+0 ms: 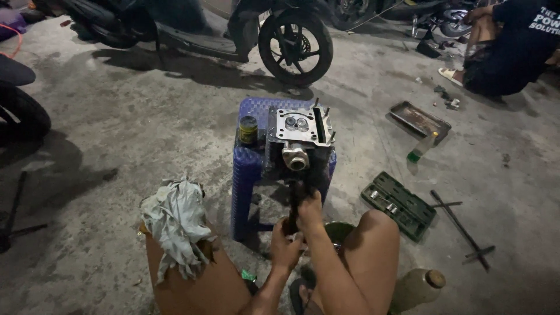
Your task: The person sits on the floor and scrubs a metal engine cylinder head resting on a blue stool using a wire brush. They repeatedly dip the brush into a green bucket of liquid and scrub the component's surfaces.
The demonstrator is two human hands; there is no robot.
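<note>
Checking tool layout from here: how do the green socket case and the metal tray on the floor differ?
The green socket case lies open close to the person's knee, with shiny sockets inside; the metal tray sits farther off, beyond the plastic bottle. The case is green plastic, the tray dark, shallow and grimy. Both are rectangular and rest flat on the concrete floor.

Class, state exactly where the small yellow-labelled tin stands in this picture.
In the head view, the small tin stands on the blue plastic stool, at its left edge, just left of the metal cylinder head and beyond the person's two hands.
</note>
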